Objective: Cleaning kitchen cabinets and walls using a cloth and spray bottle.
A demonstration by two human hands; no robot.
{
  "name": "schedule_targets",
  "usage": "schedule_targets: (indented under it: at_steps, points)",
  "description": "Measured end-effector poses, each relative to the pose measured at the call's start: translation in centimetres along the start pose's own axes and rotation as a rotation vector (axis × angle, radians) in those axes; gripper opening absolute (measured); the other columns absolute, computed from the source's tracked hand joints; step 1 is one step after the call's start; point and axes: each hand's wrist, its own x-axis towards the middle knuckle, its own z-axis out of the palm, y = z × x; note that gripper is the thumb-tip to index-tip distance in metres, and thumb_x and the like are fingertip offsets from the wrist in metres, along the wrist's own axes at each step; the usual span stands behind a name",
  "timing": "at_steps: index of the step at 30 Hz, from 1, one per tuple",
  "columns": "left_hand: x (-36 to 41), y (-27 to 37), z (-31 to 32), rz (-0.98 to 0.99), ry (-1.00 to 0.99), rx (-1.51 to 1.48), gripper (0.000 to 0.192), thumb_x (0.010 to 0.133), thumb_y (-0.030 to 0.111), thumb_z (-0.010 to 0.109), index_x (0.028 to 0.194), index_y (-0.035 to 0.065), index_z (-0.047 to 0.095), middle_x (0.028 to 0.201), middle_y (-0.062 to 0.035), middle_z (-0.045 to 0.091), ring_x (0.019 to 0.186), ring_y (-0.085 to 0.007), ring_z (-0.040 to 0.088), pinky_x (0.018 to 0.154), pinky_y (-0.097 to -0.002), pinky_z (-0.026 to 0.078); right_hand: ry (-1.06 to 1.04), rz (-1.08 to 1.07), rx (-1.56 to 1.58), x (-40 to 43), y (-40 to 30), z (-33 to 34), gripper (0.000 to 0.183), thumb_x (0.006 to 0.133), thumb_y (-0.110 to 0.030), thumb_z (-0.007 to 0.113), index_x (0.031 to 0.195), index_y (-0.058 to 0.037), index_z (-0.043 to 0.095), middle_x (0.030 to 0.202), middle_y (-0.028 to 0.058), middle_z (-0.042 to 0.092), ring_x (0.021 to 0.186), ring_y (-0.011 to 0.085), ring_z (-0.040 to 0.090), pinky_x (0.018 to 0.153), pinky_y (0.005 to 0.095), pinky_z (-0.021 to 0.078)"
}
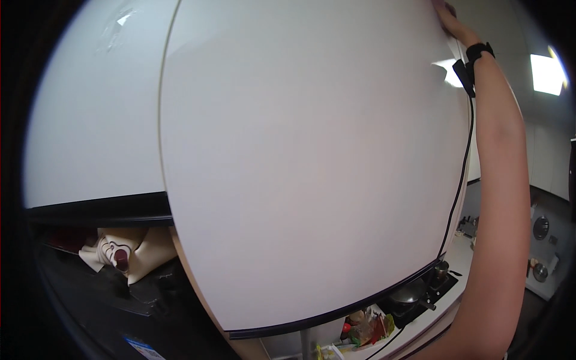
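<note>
A large white glossy cabinet door (315,157) fills the middle of the view, with a dark strip along its lower edge. My right arm reaches up along its right side. My right hand (450,20) is at the door's upper right edge, cut off by the top of the picture; its finger grip cannot be made out. A black wrist strap (480,51) with a small device and a black cable (463,166) is on that arm. My left hand is out of view.
Another white panel (94,112) adjoins on the left, above a dark surface with a cream bag-like item (135,252). Below right, a countertop (459,247) bears a black hob (443,292), a lidded pan (405,292), a small pot (442,269) and bagged food (366,328).
</note>
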Motion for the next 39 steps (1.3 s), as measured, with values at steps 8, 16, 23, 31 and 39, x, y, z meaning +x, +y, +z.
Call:
schedule_targets:
  at_steps: [8,16,23,31,39]
  points:
    - [0.1,0.0,-0.4,0.011,0.011,-0.121,0.015,0.082,0.021,0.053,0.086,0.0118,0.064,0.082,-0.0020,0.065,0.084,-0.0134,0.063,0.078,-0.0329,0.031,-0.111,-0.130,0.113,-1.1,7.6,0.7,0.074,0.089,-0.060,0.020,0.142,-0.0082,0.017,0.146,0.0166,0.017,0.136,0.0297,0.012,0.110,0.0395,0.0096]
    - [0.4,-0.7,-0.5,0.097,-0.084,-0.109,0.011,0.077,0.018,0.059,0.083,0.0099,0.063,0.082,-0.0047,0.064,0.082,-0.0159,0.060,0.077,-0.0331,0.034,-0.144,-0.173,0.156,-20.0,8.6,1.4,0.069,0.091,-0.051,0.027,0.142,-0.0064,0.016,0.148,0.0117,0.014,0.137,0.0268,0.009,0.110,0.0373,0.0085]
    - [-0.1,-0.7,1.1,0.120,0.100,-0.048,0.009,0.075,0.017,0.058,0.078,0.0121,0.064,0.078,-0.0028,0.064,0.082,-0.0150,0.061,0.082,-0.0323,0.035,-0.216,-0.250,0.176,-40.3,11.8,0.7,0.065,0.091,-0.044,0.031,0.140,-0.0030,0.021,0.146,0.0152,0.018,0.137,0.0292,0.010,0.110,0.0374,0.0065]
    - [0.5,-0.5,0.4,0.107,0.034,-0.086,0.008,0.075,0.018,0.058,0.079,0.0137,0.064,0.079,-0.0004,0.063,0.084,-0.0134,0.061,0.084,-0.0336,0.034,-0.257,-0.130,0.055,-51.4,10.6,-0.6,0.066,0.091,-0.036,0.034,0.141,0.0005,0.011,0.148,0.0163,0.012,0.137,0.0321,0.005,0.110,0.0413,0.0064]
    - [0.9,0.0,0.7,0.106,0.098,-0.099,0.007,0.074,0.019,0.059,0.076,0.0134,0.063,0.079,-0.0005,0.063,0.086,-0.0136,0.060,0.088,-0.0359,0.032,-0.151,-0.086,0.016,-36.9,10.1,2.0,0.060,0.092,-0.034,0.028,0.143,-0.0054,0.011,0.149,0.0117,0.007,0.138,0.0296,0.003,0.110,0.0399,0.0050]
